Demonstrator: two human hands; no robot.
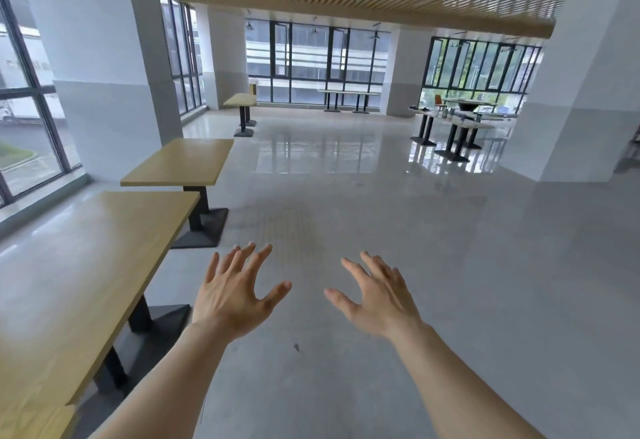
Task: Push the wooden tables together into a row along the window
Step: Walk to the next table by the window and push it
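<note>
A long wooden table (86, 265) on black pedestal bases runs along the left window. Beyond it, across a narrow gap, stands a smaller wooden table (180, 161). A third wooden table (240, 99) stands farther back by the window. My left hand (235, 295) and my right hand (377, 296) hover over the bare floor to the right of the long table, fingers spread, holding nothing and touching no table.
A white pillar (104, 75) stands behind the smaller table, and another pillar (588, 92) rises at the right. Dark-legged tables (453, 123) with small items stand at the back right. Two narrow tables (346, 96) line the far window. Grey floor (381, 213) stretches ahead.
</note>
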